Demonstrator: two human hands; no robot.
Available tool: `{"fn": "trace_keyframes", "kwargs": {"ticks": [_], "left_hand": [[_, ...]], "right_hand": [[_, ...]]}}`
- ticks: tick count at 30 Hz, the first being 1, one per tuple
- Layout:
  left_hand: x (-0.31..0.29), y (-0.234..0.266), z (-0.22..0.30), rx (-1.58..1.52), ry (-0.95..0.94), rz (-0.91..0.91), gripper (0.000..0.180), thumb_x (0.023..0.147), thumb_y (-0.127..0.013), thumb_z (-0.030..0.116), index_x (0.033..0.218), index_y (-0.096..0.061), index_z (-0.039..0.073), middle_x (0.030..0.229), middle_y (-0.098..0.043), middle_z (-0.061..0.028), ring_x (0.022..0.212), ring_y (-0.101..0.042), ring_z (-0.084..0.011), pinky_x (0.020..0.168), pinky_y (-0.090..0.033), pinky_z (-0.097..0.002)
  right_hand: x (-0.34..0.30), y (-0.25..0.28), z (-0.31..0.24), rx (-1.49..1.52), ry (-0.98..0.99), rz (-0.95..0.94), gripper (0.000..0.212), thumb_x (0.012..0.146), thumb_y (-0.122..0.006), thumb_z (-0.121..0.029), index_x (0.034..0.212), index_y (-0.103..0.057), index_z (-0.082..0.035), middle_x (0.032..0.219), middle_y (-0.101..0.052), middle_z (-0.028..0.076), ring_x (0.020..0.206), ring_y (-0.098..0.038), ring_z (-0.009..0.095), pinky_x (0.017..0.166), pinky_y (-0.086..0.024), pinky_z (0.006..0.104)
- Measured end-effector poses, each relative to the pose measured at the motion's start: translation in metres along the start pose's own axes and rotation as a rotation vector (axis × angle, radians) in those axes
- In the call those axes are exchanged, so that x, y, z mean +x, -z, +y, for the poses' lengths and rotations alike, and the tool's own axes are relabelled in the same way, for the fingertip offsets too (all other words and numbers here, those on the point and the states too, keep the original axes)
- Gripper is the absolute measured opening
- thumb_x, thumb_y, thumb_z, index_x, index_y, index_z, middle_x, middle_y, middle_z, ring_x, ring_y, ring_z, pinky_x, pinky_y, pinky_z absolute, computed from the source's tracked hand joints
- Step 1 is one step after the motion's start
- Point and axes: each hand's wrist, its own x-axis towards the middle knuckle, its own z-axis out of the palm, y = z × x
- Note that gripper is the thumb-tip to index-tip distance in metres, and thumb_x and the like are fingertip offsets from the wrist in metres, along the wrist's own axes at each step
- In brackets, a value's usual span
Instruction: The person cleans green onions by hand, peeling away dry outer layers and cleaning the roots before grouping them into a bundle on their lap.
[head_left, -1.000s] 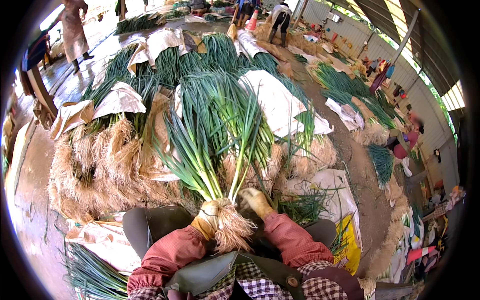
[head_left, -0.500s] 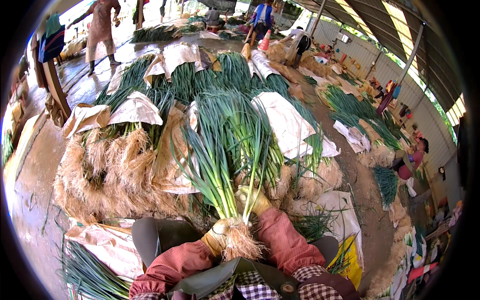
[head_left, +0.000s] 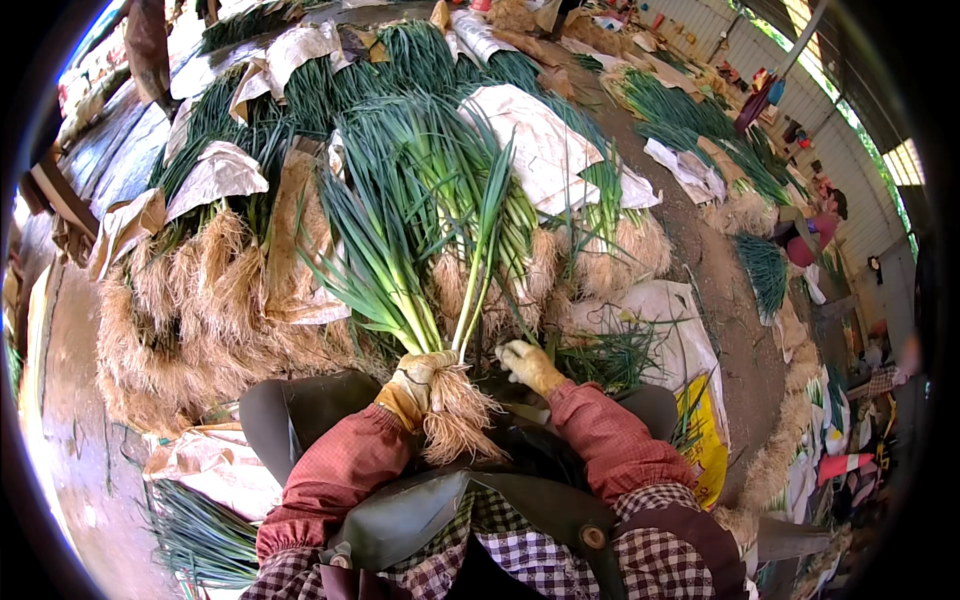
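Note:
In yellowish work gloves, my left hand (head_left: 413, 385) is closed around the lower white stems of a bunch of green onions (head_left: 395, 265). Its pale roots (head_left: 460, 415) hang below the fist, over my lap. One stalk (head_left: 480, 270) leans away from the others to the right. My right hand (head_left: 530, 367) is apart from the bunch, beside my right knee, its fingers loosely bent and slightly parted with nothing visible in them. Just beyond it lies a heap of more green onions (head_left: 525, 245), roots toward me.
Rooted bundles (head_left: 215, 300) are piled at the left, partly under pale sacks (head_left: 215, 180). A white sack (head_left: 545, 140) covers onions ahead. Loose leaves (head_left: 620, 350) lie on sacking at the right. More leaves (head_left: 205, 535) lie near left. Another person (head_left: 812, 232) sits at far right.
My right hand has let go of the bunch and moved right. My left hand keeps its grip, and the bunch sits slightly higher and farther left in view. The view has tilted downward.

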Motion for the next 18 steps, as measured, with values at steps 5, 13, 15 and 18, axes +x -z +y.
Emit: {"fn": "trace_keyframes", "kwargs": {"ticks": [5, 13, 15, 18], "left_hand": [[0.002, 0.001, -0.003, 0.002, 0.129, -0.246, 0.018, 0.081, -0.054, 0.005, 0.092, -0.055, -0.009, 0.078, -0.062, -0.0169, 0.065, -0.062, -0.0273, 0.059, -0.053, -0.0377], [-0.066, -0.014, 0.038, -0.356, -0.251, -0.704, 0.026, 0.074, -0.057, 0.004, 0.100, -0.052, 0.002, 0.087, -0.058, -0.0104, 0.091, -0.054, -0.0296, 0.086, -0.042, -0.0481], [-0.065, -0.013, 0.047, -0.326, -0.337, -0.710, 0.029, 0.074, -0.059, 0.005, 0.102, -0.051, 0.004, 0.087, -0.057, -0.0115, 0.084, -0.055, -0.0284, 0.078, -0.046, -0.0433], [-0.040, -0.008, 0.042, -0.289, -0.304, -0.489, 0.030, 0.073, -0.060, -0.002, 0.102, -0.055, 0.000, 0.086, -0.059, -0.0119, 0.075, -0.058, -0.0238, 0.068, -0.049, -0.0342]], "right_hand": [[0.000, -0.012, -0.088, 0.698, -0.036, -0.140, 0.014, 0.087, -0.052, -0.014, 0.093, -0.055, -0.002, 0.069, -0.058, 0.001, 0.047, -0.046, 0.006, 0.041, -0.036, 0.0170], [0.034, 0.082, 0.007, 1.718, -0.107, 0.860, 0.023, 0.091, -0.046, -0.026, 0.095, -0.048, -0.003, 0.084, -0.056, 0.005, 0.076, -0.060, 0.019, 0.066, -0.054, 0.0319], [0.031, 0.069, 0.009, 1.454, -0.235, 0.652, 0.023, 0.089, -0.047, -0.023, 0.099, -0.048, -0.003, 0.087, -0.057, 0.008, 0.083, -0.061, 0.024, 0.071, -0.055, 0.0335], [0.044, 0.050, -0.001, 0.861, -0.142, 0.527, 0.026, 0.087, -0.050, -0.011, 0.112, -0.049, -0.003, 0.095, -0.059, 0.011, 0.077, -0.062, 0.023, 0.067, -0.052, 0.0277]]}}
